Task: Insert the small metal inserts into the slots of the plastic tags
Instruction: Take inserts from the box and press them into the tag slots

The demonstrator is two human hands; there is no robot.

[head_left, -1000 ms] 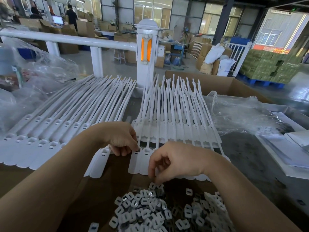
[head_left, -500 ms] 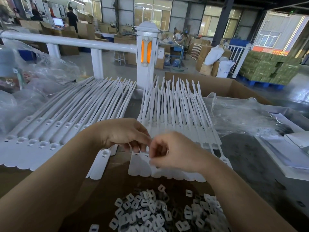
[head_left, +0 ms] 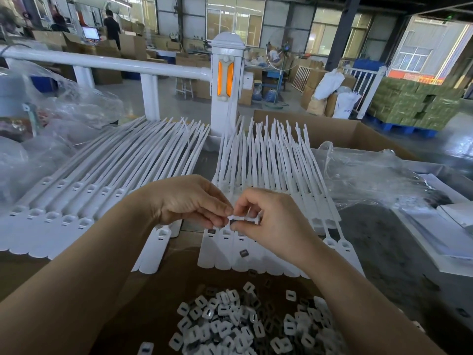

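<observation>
Since half a second ago both hands have lifted a little off the row of flat white plastic tags (head_left: 227, 252) and closed together. The left hand (head_left: 186, 201) and right hand (head_left: 268, 216) now pinch one small white piece (head_left: 236, 218) between their fingertips, just above the tag heads; whether it is an insert or a tag end cannot be made out. One small dark metal insert (head_left: 243, 253) lies loose on the tags. The heap of small squarish inserts (head_left: 245, 326) sits near, cut off at the bottom edge. The right forearm hides part of the row.
</observation>
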